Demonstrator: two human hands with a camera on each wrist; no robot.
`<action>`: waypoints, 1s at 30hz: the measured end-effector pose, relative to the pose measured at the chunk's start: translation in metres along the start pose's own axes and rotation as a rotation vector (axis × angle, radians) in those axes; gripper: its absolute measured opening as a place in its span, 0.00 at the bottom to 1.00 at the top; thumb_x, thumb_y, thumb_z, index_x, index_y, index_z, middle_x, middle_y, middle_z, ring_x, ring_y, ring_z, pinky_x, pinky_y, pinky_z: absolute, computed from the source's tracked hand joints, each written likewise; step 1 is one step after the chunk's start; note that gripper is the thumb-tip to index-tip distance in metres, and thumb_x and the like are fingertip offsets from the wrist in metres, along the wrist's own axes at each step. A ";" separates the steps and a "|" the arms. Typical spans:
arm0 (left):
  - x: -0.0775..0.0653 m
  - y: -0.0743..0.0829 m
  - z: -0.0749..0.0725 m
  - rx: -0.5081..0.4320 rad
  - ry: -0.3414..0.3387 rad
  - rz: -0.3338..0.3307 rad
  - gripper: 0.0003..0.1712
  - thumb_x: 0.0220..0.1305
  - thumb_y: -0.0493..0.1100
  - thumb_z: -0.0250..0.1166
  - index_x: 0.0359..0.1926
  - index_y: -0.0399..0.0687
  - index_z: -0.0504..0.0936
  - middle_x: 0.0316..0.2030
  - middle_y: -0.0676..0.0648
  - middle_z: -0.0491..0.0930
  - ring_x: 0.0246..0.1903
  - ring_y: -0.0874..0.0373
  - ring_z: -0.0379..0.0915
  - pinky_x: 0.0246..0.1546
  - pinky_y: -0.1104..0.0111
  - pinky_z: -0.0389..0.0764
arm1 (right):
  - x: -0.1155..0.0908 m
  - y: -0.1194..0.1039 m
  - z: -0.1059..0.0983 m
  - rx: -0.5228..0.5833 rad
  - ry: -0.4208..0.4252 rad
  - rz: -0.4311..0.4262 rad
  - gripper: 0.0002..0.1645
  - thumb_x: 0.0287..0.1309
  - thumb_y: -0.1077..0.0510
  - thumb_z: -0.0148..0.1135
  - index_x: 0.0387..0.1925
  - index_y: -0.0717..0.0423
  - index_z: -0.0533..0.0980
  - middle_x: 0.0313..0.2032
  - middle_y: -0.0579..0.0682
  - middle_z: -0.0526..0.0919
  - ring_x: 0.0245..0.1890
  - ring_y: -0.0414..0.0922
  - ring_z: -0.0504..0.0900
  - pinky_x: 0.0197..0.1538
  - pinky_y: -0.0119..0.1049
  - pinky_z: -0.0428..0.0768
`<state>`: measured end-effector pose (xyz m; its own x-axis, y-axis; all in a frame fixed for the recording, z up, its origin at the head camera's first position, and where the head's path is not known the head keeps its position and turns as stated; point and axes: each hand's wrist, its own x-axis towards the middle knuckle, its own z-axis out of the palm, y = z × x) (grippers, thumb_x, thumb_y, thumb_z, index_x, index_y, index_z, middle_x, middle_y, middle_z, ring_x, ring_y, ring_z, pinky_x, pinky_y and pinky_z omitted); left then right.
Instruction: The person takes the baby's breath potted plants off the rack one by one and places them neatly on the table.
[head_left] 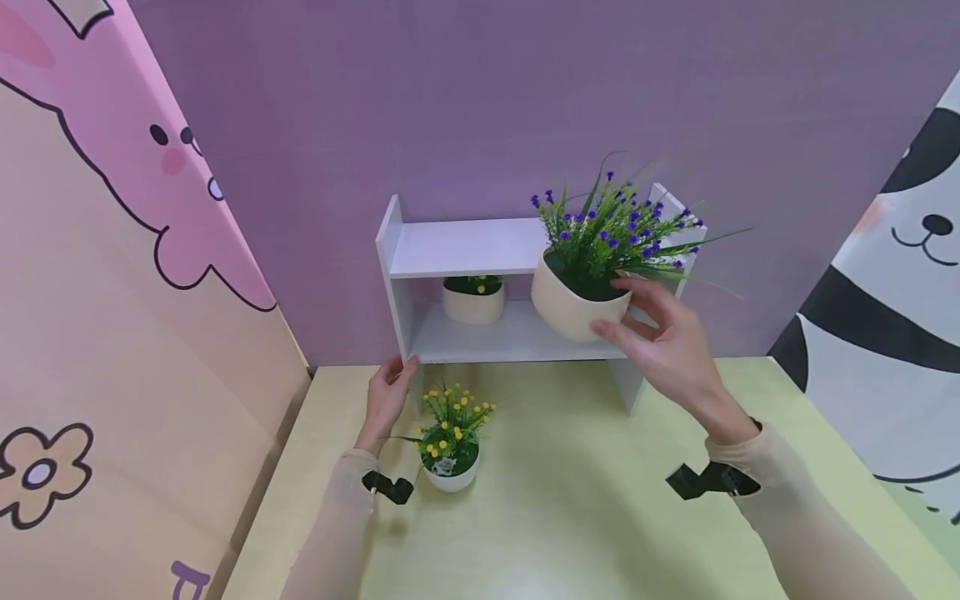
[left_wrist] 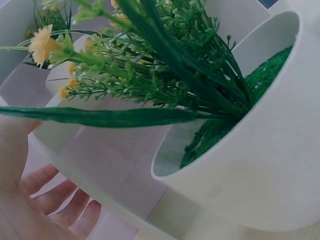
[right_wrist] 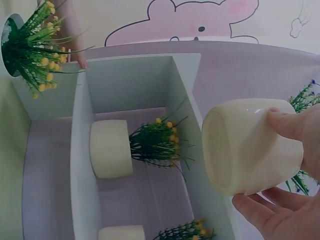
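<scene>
A cream pot of purple flowers (head_left: 572,304) hangs in mid-air before the right end of the white shelf (head_left: 465,247), its right side pinched between the thumb and fingers of my right hand (head_left: 670,346). From my distant post I judge it best kept level, base clear of the upper board's front edge, leaves off the right panel. My left hand (head_left: 386,393), fingers loosely apart and holding nothing, touches the shelf's left edge. Open room runs left along the upper board; a yellow-flowered pot (head_left: 474,308) sits below, another plant (head_left: 452,446) nearer on the table (head_left: 555,475).
</scene>
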<state>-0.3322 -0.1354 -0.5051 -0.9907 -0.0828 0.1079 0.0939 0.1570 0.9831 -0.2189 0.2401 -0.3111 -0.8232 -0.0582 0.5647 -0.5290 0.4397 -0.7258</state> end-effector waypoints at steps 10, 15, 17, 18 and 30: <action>-0.001 -0.001 -0.001 0.007 -0.003 0.008 0.39 0.78 0.62 0.61 0.75 0.39 0.72 0.71 0.34 0.74 0.73 0.38 0.70 0.72 0.42 0.74 | -0.010 0.008 0.004 -0.028 -0.023 0.018 0.33 0.66 0.62 0.75 0.69 0.61 0.75 0.73 0.57 0.74 0.66 0.31 0.78 0.61 0.20 0.79; 0.000 -0.002 -0.002 -0.006 -0.006 0.011 0.37 0.78 0.62 0.61 0.74 0.40 0.73 0.71 0.35 0.75 0.72 0.39 0.71 0.72 0.43 0.74 | -0.014 0.012 0.008 0.008 -0.029 0.017 0.32 0.65 0.64 0.74 0.68 0.64 0.74 0.73 0.59 0.73 0.65 0.29 0.78 0.60 0.20 0.79; 0.001 -0.002 -0.003 -0.011 -0.004 0.012 0.37 0.78 0.61 0.62 0.74 0.40 0.73 0.70 0.35 0.76 0.72 0.39 0.72 0.72 0.43 0.74 | -0.016 0.015 0.010 0.018 -0.035 0.018 0.32 0.65 0.65 0.74 0.68 0.64 0.74 0.73 0.59 0.73 0.65 0.28 0.77 0.61 0.21 0.79; 0.001 -0.002 -0.003 -0.012 -0.004 0.012 0.37 0.78 0.61 0.62 0.74 0.40 0.73 0.70 0.35 0.76 0.72 0.39 0.72 0.72 0.43 0.74 | -0.017 0.015 0.011 0.020 -0.037 0.020 0.32 0.65 0.65 0.73 0.68 0.64 0.74 0.73 0.59 0.73 0.65 0.27 0.77 0.61 0.21 0.79; 0.000 -0.001 0.000 -0.001 0.004 0.002 0.38 0.79 0.60 0.61 0.75 0.38 0.72 0.72 0.34 0.74 0.72 0.38 0.71 0.72 0.44 0.74 | -0.031 0.029 0.025 0.087 -0.049 0.034 0.30 0.63 0.69 0.74 0.66 0.66 0.76 0.71 0.61 0.74 0.64 0.26 0.78 0.60 0.21 0.80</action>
<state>-0.3324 -0.1360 -0.5063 -0.9902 -0.0862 0.1100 0.0956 0.1563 0.9831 -0.2133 0.2320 -0.3596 -0.8489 -0.0894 0.5210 -0.5149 0.3627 -0.7767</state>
